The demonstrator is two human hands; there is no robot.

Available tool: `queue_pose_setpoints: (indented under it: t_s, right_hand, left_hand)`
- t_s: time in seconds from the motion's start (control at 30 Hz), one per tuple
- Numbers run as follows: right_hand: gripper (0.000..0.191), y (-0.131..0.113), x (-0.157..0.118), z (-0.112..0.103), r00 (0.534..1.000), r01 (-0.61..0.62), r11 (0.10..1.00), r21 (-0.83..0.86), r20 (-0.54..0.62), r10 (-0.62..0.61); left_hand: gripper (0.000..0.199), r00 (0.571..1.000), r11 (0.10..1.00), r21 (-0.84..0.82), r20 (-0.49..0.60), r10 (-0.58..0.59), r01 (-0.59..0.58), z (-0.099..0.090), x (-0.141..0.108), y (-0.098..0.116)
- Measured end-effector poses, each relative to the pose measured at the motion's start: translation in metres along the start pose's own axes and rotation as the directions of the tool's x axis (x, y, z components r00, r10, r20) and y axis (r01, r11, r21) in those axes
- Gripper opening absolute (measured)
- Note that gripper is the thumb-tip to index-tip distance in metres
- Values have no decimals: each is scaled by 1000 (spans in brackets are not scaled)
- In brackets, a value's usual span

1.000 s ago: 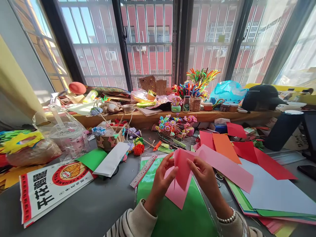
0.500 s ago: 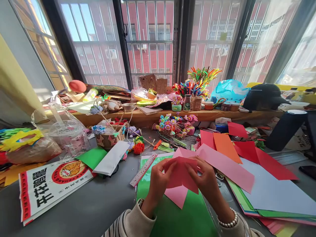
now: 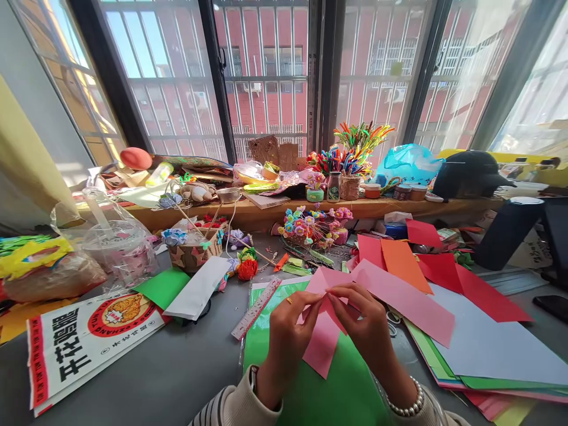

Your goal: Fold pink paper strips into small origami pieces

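My left hand and my right hand meet over the green mat, fingertips nearly touching. Both pinch the top edge of a darker pink sheet of paper, which is mostly hidden behind my fingers. Beneath it a lighter pink sheet lies on the mat, partly covered by my hands. A clear ruler with red markings rests at the mat's left edge. Beside my right hand are the white scissors handles, half under a long pink strip.
Red paper, an orange strip and a stack of coloured sheets spread on the right. At left lie a printed paper bag, a white folded paper and a plastic-bagged cup. Pipe-cleaner flowers stand behind.
My fingertips have come closer together at the top of the darker pink paper. The paper has turned so that less of its face shows. The view has shifted slightly.
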State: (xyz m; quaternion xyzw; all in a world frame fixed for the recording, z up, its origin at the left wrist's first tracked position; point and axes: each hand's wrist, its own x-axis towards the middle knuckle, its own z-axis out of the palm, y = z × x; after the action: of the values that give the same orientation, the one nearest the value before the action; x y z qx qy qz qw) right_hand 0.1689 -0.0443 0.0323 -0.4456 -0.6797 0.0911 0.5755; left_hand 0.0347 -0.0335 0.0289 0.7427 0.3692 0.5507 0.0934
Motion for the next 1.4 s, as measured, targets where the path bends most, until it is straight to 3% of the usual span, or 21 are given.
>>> queue_pose_setpoints:
  t_s: [0.3,0.57,0.73,0.83,0.93,1.03,1.1,1.2,1.27,1.4]
  right_hand:
    - [12,-3,-3,3,989,124,989,-85,-66,-130]
    - [12,-5,-4,4,999,17,999,-34,-47,-18]
    - [12,-5,-2,2,998,-69,997,39,1,69]
    - [12,-5,0,0,994,-104,991,86,40,101]
    - [15,-5,1,-2,980,-176,977,118,118,162]
    - [22,-4,1,-4,937,-306,944,128,215,274]
    - [27,-2,1,-4,898,-403,903,147,254,359]
    - [34,1,1,-4,827,-544,818,189,288,483]
    - [36,2,1,-4,775,-620,756,211,310,550]
    - [38,0,2,-2,692,-721,637,273,345,635]
  left_hand:
    - [9,982,974,171,-87,167,-150,5,-6,-1]
    - [9,969,950,232,-79,235,-211,5,-5,4]
    - [10,974,956,212,-63,220,-202,6,-7,2]
    - [7,990,985,135,-78,120,-109,5,-6,1]
    - [7,992,994,19,-56,-109,111,0,-1,3]
    - [15,919,904,-163,49,-392,395,-5,4,5]
    - [20,851,803,-283,154,-502,525,-6,6,5]
    - [22,775,667,-396,286,-563,631,-6,7,2]
    - [23,747,609,-436,327,-579,663,-5,7,0]
    - [22,745,599,-450,308,-592,662,-3,6,-2]
